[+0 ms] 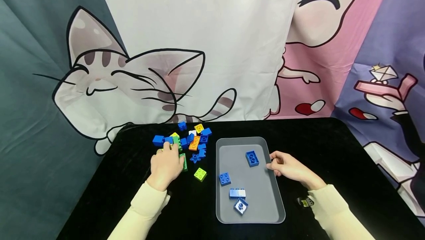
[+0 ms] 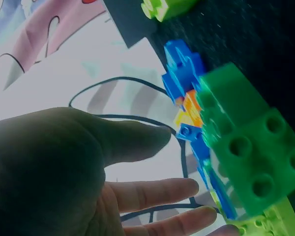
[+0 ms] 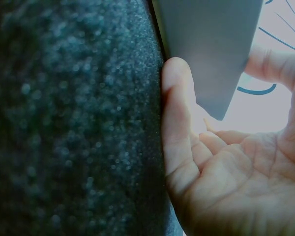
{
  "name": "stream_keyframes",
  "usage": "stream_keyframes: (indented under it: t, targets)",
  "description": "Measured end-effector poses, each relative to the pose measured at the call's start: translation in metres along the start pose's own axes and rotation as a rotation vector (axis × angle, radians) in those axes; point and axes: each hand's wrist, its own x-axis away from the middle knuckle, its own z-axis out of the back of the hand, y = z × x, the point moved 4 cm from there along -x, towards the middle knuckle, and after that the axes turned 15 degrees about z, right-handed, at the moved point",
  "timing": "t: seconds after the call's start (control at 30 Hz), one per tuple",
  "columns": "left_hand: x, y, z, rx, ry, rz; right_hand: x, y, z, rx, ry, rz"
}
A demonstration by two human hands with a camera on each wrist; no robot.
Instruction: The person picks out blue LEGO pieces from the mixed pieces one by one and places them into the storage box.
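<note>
On the left of the table in the head view, my left hand (image 1: pixel 165 164) reaches over a loose pile of toy building bricks. Its thumb and fingers look extended in the left wrist view, with nothing between them. Close by are a green brick (image 2: pixel 258 152) and a lime brick (image 2: pixel 273 221). My right hand (image 1: pixel 288 167) pinches the right rim of a grey tray (image 1: pixel 262 203), with the thumb on one side of the wall and fingers on the other. In the tray lie several blue bricks, among them one brick (image 1: pixel 252 158) near the top and another (image 1: pixel 224 179) at the left.
Blue bricks (image 1: pixel 158 140), an orange brick (image 1: pixel 194 143) and a yellow brick (image 1: pixel 199 128) make up part of the pile. A lime brick (image 1: pixel 200 174) sits apart, between pile and tray. The black cloth-covered table (image 1: pixel 312 136) ends at a printed curtain (image 1: pixel 212 18).
</note>
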Motion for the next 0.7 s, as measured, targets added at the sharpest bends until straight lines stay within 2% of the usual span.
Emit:
stream_keyframes:
  t: [0.27, 0.7]
  targets:
    - [-0.009, -0.007, -0.006, 0.027, -0.025, 0.042, 0.001, -0.003, -0.001, -0.017, -0.006, 0.008]
    - [-0.013, -0.008, -0.008, 0.087, -0.001, 0.006, 0.001, -0.002, -0.001, -0.013, -0.004, -0.001]
